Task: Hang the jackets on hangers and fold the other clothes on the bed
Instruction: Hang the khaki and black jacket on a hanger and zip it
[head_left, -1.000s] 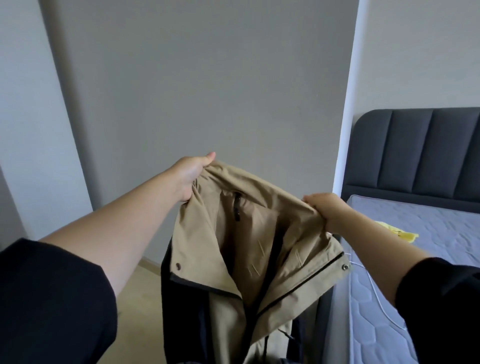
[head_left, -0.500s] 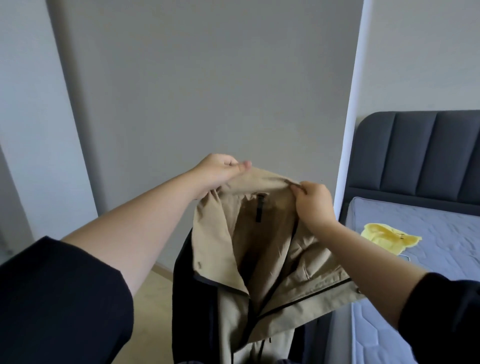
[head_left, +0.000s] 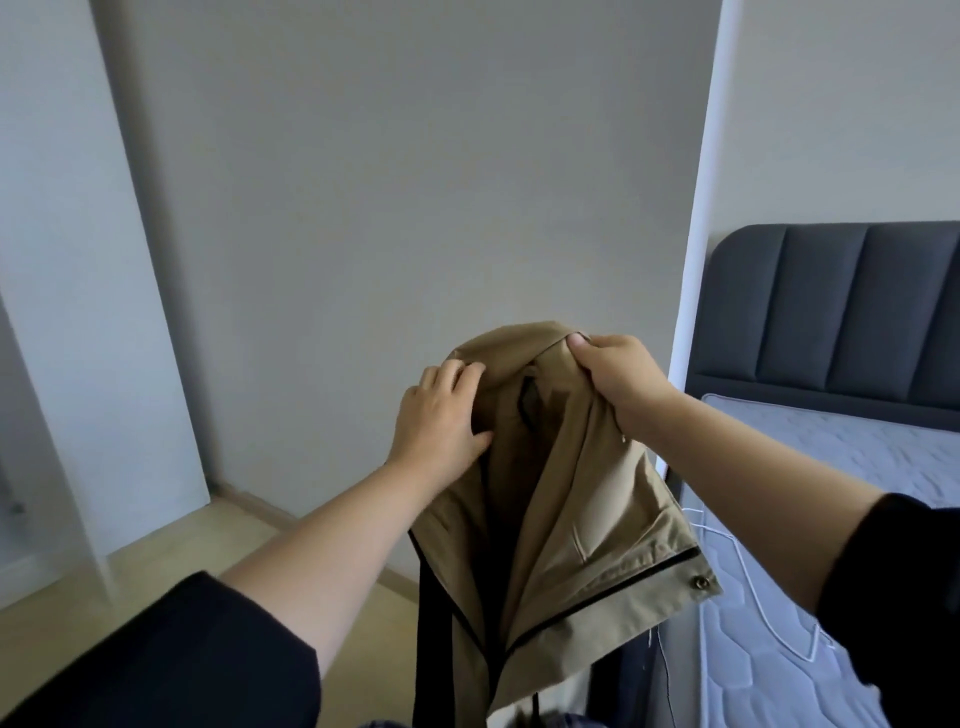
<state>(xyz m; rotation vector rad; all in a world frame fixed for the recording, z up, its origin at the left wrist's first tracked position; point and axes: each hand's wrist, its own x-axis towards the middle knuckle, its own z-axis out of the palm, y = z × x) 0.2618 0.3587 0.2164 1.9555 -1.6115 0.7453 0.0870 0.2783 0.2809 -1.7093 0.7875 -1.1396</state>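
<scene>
I hold a tan jacket (head_left: 576, 525) with black lower panels up in front of a grey wall. My right hand (head_left: 621, 379) grips the top of its collar, thumb pressed on the fold. My left hand (head_left: 441, 421) lies just left of it, fingers curled over the collar's left side and thumb tucked into the opening. The front hangs open, with a snap button on the right flap. No hanger is in view.
A bed stands at the right, with a grey quilted mattress (head_left: 841, 467) and a dark padded headboard (head_left: 831, 312). A white cable (head_left: 753, 629) lies on the mattress near the jacket. Pale wooden floor (head_left: 156, 566) spreads at the lower left.
My hands have drawn together and bunched the collar. The left hand slid from the collar's top to its left side. The yellow garment on the bed has left the view.
</scene>
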